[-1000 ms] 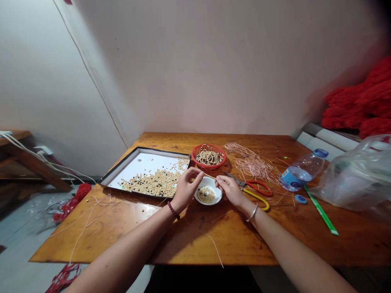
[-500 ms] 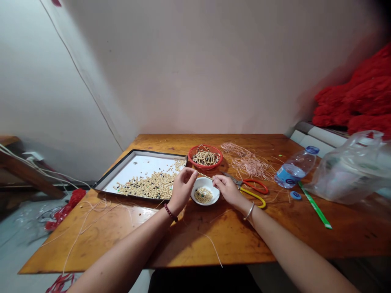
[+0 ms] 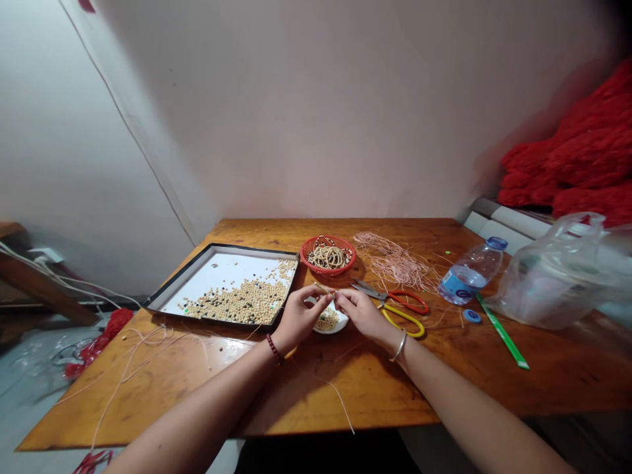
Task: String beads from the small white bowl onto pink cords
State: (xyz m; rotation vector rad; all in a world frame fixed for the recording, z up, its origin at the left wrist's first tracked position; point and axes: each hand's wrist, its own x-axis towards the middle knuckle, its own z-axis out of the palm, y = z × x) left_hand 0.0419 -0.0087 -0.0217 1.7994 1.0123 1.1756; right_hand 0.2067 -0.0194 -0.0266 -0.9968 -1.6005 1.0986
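My left hand and my right hand meet over a small white bowl of tan beads. Both pinch a short strand of beads on a thin cord, fingertips almost touching. The loose cord trails toward the table's near edge. A black tray with several loose tan and dark beads lies just left of my left hand. A red basket of finished bead loops stands behind the bowl.
Scissors with red and yellow handles lie right of my hand. A tangle of pink cord, a lying water bottle, its blue cap, a green stick and a clear plastic bag lie to the right. Red yarn is piled beyond.
My hands have drawn closer together over the bowl, fingertips now nearly meeting on the bead strand. The view has shifted slightly.
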